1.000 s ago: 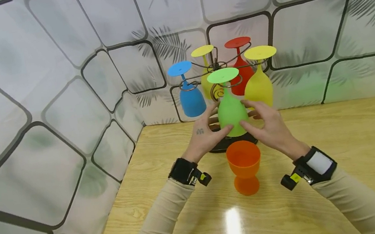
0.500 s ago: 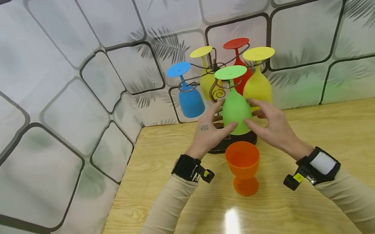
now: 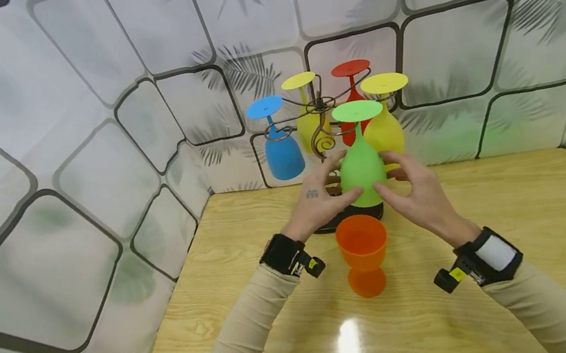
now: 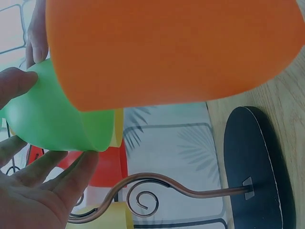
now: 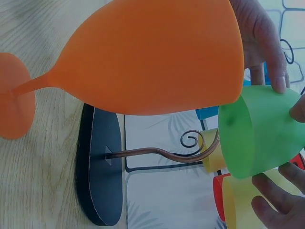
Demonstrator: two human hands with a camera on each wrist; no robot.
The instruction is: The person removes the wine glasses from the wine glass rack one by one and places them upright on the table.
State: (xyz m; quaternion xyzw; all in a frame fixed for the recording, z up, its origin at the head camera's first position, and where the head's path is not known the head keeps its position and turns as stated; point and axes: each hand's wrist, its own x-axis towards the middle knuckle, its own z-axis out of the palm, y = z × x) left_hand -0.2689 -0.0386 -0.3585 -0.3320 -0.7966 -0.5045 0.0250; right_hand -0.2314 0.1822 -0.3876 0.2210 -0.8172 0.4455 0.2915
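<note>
1. The wooden table (image 3: 514, 215) fills the lower half of the head view; the wire rack (image 3: 318, 111) stands at its far edge, centre frame, with blue, yellow and red goblets hung upside down.
2. The green goblet (image 3: 362, 167) is seen just right of frame centre, inverted, its long axis upright, foot disc on top, bowl mouth down; whether its stem sits in a rack loop cannot be told.
3. The bowl is gripped between the left hand (image 3: 317, 205) and the right hand (image 3: 423, 195), fingers curled round it from both sides, equally near.
4. The orange goblet (image 3: 363, 253) stands upright below, untouched.
</note>
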